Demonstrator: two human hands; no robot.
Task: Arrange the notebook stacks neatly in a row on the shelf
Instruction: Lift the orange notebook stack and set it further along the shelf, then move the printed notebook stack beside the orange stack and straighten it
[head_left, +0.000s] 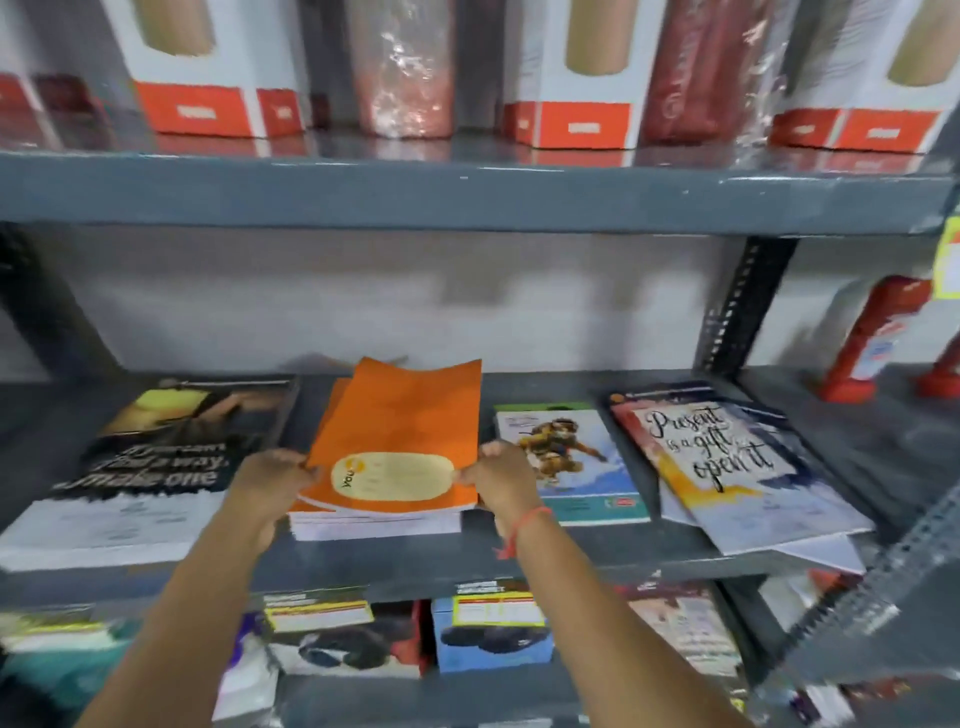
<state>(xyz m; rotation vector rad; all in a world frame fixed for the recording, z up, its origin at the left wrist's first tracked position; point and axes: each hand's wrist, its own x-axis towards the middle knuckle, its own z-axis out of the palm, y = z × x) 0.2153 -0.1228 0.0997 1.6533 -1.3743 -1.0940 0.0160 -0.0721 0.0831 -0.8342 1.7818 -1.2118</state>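
Observation:
An orange notebook stack (400, 436) lies on the grey middle shelf (395, 558), its far covers bowed upward. My left hand (270, 480) grips its near left edge and my right hand (501, 478) grips its near right edge. To the left sits a dark-covered notebook stack (140, 467) with white lettering. On the right lies a small stack with a cartoon cover (566, 462). Further right a "Present is a gift" stack (727, 462) lies skewed, its lower sheets sticking out past the shelf's front edge.
The upper shelf (467, 192) carries white-and-orange boxes (208, 78) and wrapped rolls (400, 73). A perforated upright (737, 312) stands at the right, with red containers (878, 343) beyond it. Boxes and packs (488, 634) fill the lower shelf.

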